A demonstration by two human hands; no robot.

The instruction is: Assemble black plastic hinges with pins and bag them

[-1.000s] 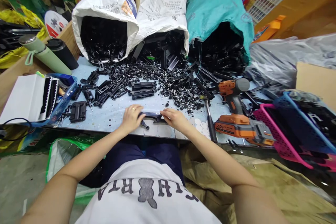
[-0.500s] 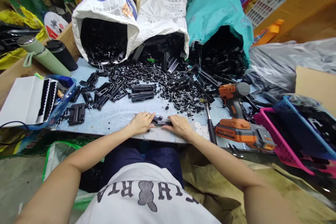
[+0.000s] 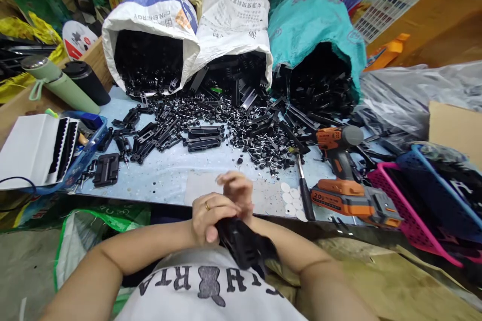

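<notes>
Head view: off the near edge of the pale blue surface (image 3: 165,170), the left hand (image 3: 207,218) grips a long black plastic part (image 3: 243,246) above the lap. The right hand (image 3: 235,190) blurs just behind; its grip cannot be told. An orange cordless drill (image 3: 341,175) lies toward the right edge.

I am looking at a cluttered small assembly workshop: three open sacks (image 3: 229,25) spill black plastic parts (image 3: 241,125) across a pale blue worktable (image 3: 169,175), with an orange cordless drill (image 3: 346,180) lying beside plastic baskets (image 3: 414,200).
</notes>
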